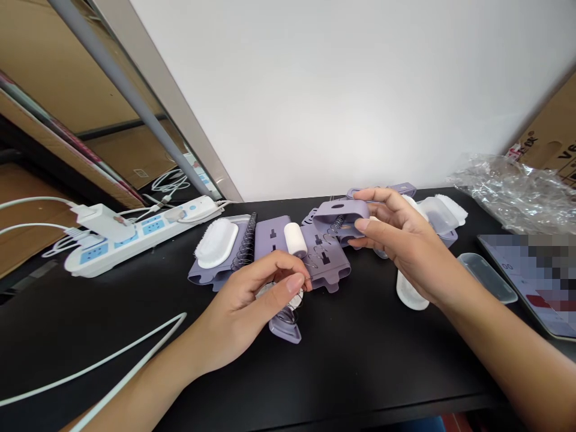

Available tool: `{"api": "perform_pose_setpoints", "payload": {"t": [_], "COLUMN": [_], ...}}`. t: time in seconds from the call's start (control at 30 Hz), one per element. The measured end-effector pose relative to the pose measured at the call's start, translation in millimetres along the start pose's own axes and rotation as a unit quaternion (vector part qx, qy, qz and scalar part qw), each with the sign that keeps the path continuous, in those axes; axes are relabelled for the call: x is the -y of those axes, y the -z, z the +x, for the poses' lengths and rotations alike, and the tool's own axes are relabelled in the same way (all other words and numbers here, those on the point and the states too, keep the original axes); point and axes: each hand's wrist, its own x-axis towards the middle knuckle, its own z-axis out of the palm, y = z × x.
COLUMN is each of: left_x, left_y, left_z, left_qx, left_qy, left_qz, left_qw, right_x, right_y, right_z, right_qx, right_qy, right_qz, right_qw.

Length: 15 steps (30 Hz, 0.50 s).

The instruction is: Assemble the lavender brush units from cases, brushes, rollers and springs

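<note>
My right hand (pixel 400 234) grips a purple plastic housing (pixel 339 209) with an oval hole, fingers at its right end. A thin wire coil spring (pixel 335 227) comes out of the housing and stretches down to the left. Its near end is pinched between thumb and fingertips of my left hand (pixel 252 300). Beneath the spring lie flat purple slotted panels (pixel 330 270) and a white roller (pixel 295 239). Partly hidden under my left hand is a small purple part (pixel 285 330) with dark wire on it.
A white fluffy pad (pixel 216 243) and a dark coil (pixel 246 243) lie at left, near a power strip (pixel 148 234). A white cable (pixel 135 342) crosses the left side. Right are a clear tray (pixel 488 279), a phone (pixel 531 288) and crumpled plastic wrap (pixel 517 192).
</note>
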Motion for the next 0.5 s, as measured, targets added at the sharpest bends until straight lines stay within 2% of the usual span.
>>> {"api": "perform_pose_setpoints", "payload": {"t": [0.3,0.5], "left_x": [-0.5,-1.0], "left_y": [0.6,-1.4], "left_z": [0.7,-0.2], "left_qx": [0.008,-0.009], "left_qy": [-0.008,-0.013], "left_qz": [0.006,0.002], "left_qw": [1.000,1.000], "right_x": [2.1,1.0], "right_y": [0.5,-3.4], "right_z": [-3.9,-7.9], "right_qx": [0.004,0.025], "right_qy": [0.000,0.006], "right_qz": [-0.030,-0.037], "right_qw": [1.000,0.999]}}
